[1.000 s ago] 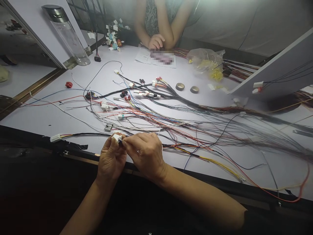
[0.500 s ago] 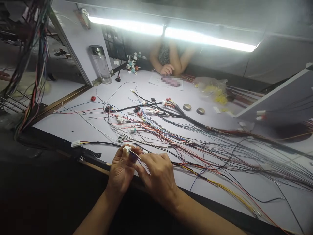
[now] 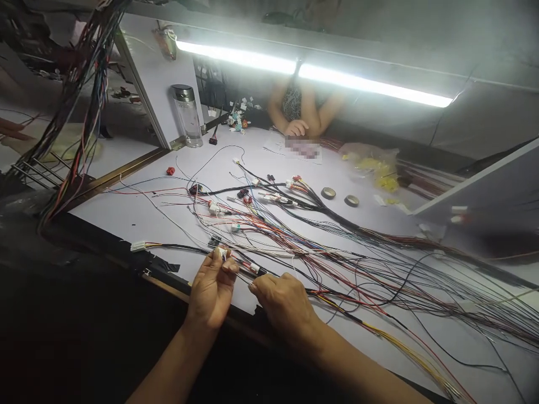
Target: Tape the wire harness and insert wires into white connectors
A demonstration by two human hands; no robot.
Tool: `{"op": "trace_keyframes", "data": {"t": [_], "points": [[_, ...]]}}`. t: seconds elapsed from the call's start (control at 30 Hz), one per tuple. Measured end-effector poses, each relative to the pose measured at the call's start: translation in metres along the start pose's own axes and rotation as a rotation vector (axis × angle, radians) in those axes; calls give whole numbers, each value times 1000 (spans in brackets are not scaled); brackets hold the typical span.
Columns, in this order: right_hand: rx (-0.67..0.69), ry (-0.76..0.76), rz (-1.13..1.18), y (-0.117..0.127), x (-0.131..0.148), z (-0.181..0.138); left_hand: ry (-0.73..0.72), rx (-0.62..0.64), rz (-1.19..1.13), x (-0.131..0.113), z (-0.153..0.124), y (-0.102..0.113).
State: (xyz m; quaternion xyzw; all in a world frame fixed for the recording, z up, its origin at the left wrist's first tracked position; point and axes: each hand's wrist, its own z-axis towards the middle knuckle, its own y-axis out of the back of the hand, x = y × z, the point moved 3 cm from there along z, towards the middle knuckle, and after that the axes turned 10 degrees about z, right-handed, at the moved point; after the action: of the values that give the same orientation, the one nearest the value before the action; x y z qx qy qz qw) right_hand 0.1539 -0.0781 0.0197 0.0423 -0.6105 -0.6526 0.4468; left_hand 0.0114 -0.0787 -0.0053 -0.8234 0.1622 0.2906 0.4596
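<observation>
My left hand pinches a small white connector between thumb and fingers, near the table's front edge. Thin wires run from the connector to my right hand, whose thumb and fingers are closed on them a short way to the right. Just behind both hands lies a dark-sleeved wire bundle with a white-and-red connector piece. To the left, a white multi-pin connector ends a black cable on the table. The wire ends inside the connector are hidden by my fingers.
Loose wires and connectors spread over the white table. Two tape rolls, a red connector, a glass bottle and a bag of yellow parts lie or stand farther back. Another person's hand rests across the table.
My right hand has moved right, away from the connector, and its fingers have closed on the wires. My left hand still holds the connector. The view has shifted slightly.
</observation>
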Motion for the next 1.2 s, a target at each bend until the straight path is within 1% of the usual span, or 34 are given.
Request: {"op": "trace_keyframes", "data": {"t": [0.13,0.3,0.4,0.5,0.6,0.67,0.87,1.0,1.2], "points": [[-10,1,12,0,-3,0,-5,-30,33,-6,6,0],[-61,10,47,1,-5,-4,14,-38,53,-7,9,3],[-31,-31,76,1,-5,-5,11,-26,64,-8,7,4],[-1,-87,145,7,-3,-2,-8,19,102,-9,5,3],[-73,-123,223,17,3,6,-47,74,159,-9,0,1],[-135,-120,255,20,9,14,-75,80,180,-8,-3,1],[-235,-108,285,11,20,34,-102,74,206,-5,-12,2],[-280,-129,347,11,16,31,-147,90,203,-10,-14,4],[-280,-141,411,18,9,20,-119,123,276,-13,-23,7]]}}
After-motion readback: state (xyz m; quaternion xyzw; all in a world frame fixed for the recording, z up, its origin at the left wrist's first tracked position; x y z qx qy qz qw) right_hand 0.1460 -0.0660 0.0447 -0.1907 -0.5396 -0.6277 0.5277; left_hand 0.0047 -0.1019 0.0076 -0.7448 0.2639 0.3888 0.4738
